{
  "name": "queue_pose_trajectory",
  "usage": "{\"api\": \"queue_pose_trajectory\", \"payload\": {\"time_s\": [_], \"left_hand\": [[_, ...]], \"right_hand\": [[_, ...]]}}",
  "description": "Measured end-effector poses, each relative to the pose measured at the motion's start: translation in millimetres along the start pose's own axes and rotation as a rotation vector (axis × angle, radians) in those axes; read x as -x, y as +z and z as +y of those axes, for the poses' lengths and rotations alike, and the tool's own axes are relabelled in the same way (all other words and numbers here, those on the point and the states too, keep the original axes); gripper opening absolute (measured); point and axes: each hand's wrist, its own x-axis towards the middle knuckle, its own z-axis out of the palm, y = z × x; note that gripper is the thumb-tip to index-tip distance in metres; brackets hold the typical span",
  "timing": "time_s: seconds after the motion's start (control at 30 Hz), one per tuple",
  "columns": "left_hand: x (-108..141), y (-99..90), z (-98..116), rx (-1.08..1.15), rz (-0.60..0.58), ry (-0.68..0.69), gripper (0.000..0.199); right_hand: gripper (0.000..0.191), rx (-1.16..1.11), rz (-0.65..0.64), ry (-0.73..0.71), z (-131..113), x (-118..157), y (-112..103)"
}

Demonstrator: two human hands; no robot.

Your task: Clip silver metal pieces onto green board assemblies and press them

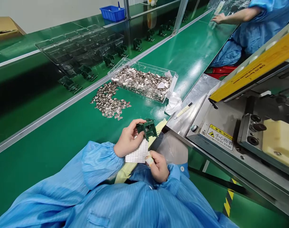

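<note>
My left hand (129, 139) grips a dark green plastic part (147, 129) between thumb and fingers, above my lap. Beneath that part lies a silvery sheet with a grid pattern (137, 152). My right hand (159, 166) is closed at the sheet's right corner, a white and yellowish wrap on one digit; whether it holds the sheet or something small is hidden. A pile of small metal pieces (111, 101) lies on the green table beyond my hands. Behind it stands a clear plastic box (170, 91) full of similar metal pieces.
A machine with a yellow bar (253, 68) and metal base (206, 117) stands at right. A marker-like tool (183, 110) and white cloth (174, 103) lie near its edge. Green parts (69, 84) line the belt beside a clear tray (80, 47). Another person's hand (219, 18) is at upper right.
</note>
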Motion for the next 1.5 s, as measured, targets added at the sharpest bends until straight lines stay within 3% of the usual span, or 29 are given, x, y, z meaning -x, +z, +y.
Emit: {"api": "queue_pose_trajectory", "payload": {"time_s": [0.17, 0.3, 0.43, 0.53, 0.67, 0.77, 0.97, 1.23, 1.5], "left_hand": [[0, -0.8, 0, -0.045, 0.012, -0.006, 0.036], [1, -1.3, 0, -0.028, 0.002, -0.007, 0.036], [2, -1.9, -3, 0.01, 0.003, -0.019, 0.037], [2, -0.5, -6, 0.1, 0.035, -0.01, 0.037], [4, 4.0, -7, 0.378, 0.05, -0.024, 0.036], [5, 6.6, -5, 0.508, 0.047, -0.029, 0.038], [9, 7.7, -5, 0.518, 0.047, 0.0, 0.034], [9, 6.7, 2, 0.483, 0.077, -0.013, 0.034], [11, 5.0, 5, 0.372, 0.072, 0.006, 0.036]], "right_hand": [[0.035, 0.066, -0.116, 0.015, 4, 3, -13], [0.024, 0.16, -0.121, 0.089, 5, 3, -28], [0.004, 0.263, -0.061, 0.144, 1, 1, -40], [0.01, 0.292, 0.048, 0.172, -11, 0, -49], [0.017, 0.18, 0.235, 0.123, -44, -4, -60], [0.014, 0.129, 0.258, 0.039, -70, -11, -62], [0.014, 0.192, 0.199, -0.069, -88, -32, -45], [0.015, 0.124, 0.357, -0.15, -65, -48, -10], [0.02, 0.056, 0.485, -0.244, -59, -54, 15]]}}
